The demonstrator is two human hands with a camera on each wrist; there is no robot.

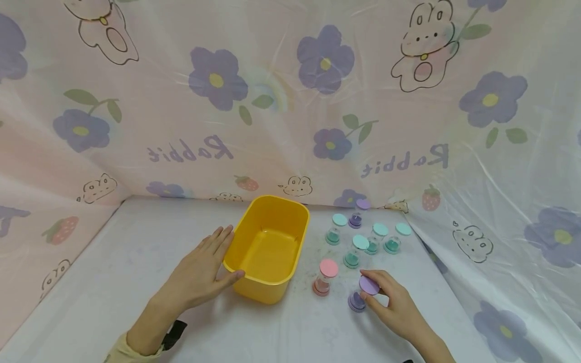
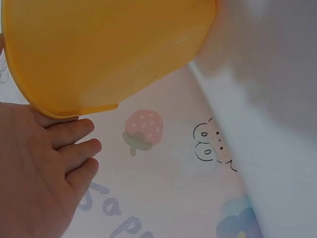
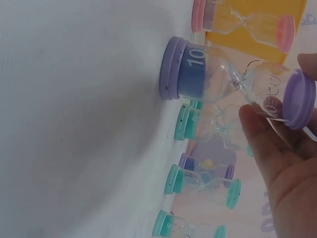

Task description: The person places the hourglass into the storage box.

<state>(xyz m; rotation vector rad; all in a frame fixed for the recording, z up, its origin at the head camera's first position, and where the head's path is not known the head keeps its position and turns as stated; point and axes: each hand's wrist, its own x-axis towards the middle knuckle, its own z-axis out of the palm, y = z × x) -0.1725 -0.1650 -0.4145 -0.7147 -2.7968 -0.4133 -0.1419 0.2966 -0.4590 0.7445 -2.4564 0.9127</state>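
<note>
Purple sand timer [image 1: 361, 293] – grasp at top cap

Right hand [image 1: 396, 305] fingers pinch the cap; left hand [image 1: 198, 272], fingers straight, steadies the yellow tub [image 1: 268, 247] – lift vertically, clearing the pink timer [image 1: 324, 277].

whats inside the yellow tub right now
The yellow tub looks empty: its bare floor and far walls show in the head view. The near wall hides the strip of floor just behind it, so that part cannot be checked. The left hand rests against its outside.

The tub [image 1: 268, 249] stands left of the hourglasses [image 1: 363, 242], which cluster toward the table's [image 1: 113, 282] back-right corner.
</note>
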